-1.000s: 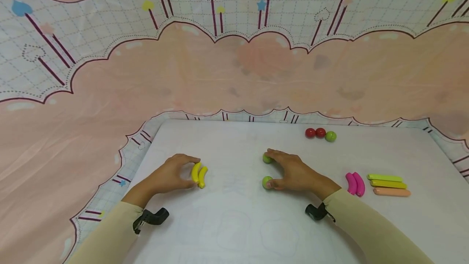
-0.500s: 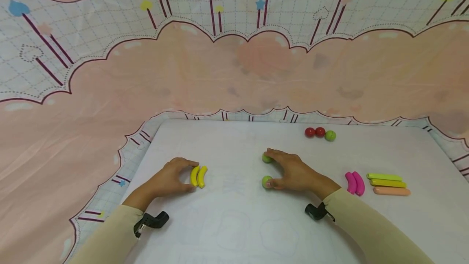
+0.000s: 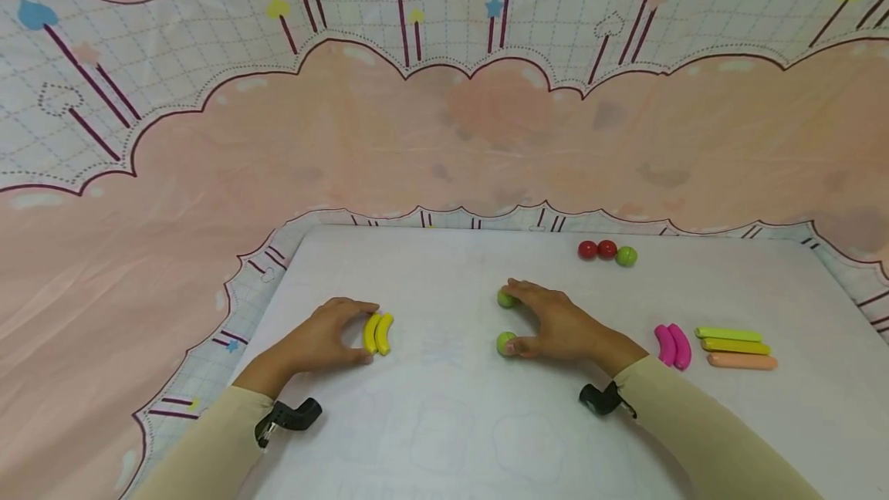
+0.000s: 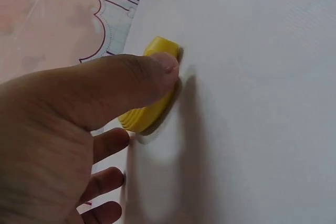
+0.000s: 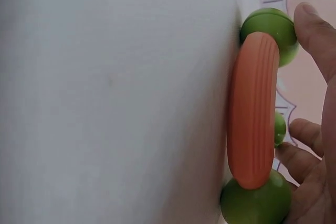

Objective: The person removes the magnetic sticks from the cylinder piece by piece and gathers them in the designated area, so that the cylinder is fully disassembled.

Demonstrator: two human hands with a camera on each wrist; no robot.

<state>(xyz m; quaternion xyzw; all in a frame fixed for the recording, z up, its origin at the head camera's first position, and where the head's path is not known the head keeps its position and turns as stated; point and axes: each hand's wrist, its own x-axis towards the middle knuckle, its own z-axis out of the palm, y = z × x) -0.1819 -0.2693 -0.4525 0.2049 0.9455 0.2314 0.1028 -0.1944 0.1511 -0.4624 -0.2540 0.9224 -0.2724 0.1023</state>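
Note:
My left hand [image 3: 319, 339] pinches a curved yellow piece [image 3: 371, 333] by its two ends, index finger at the far end and thumb at the near end. A second curved yellow piece [image 3: 384, 334] lies alongside it. The left wrist view shows ridges on the yellow piece [image 4: 139, 118] behind my thumb. My right hand [image 3: 559, 326] spans two green balls, fingertips on the far ball [image 3: 505, 300] and thumb on the near ball [image 3: 505, 342]. In the right wrist view, a ridged orange piece [image 5: 252, 108] lies beside the balls, near another green ball [image 5: 256, 200]; the head view hides both.
Two red balls [image 3: 597, 250] and a green ball [image 3: 627, 256] sit in a row at the back. To the right lie two curved pink pieces [image 3: 672, 347] and lime, yellow and orange sticks [image 3: 741, 362]. The white table [image 3: 430, 423] stands before a printed cloth [image 3: 389, 137].
My left hand has moved slightly back toward me, bringing the gripped yellow piece level with its neighbour. My right hand stays in place on the green balls.

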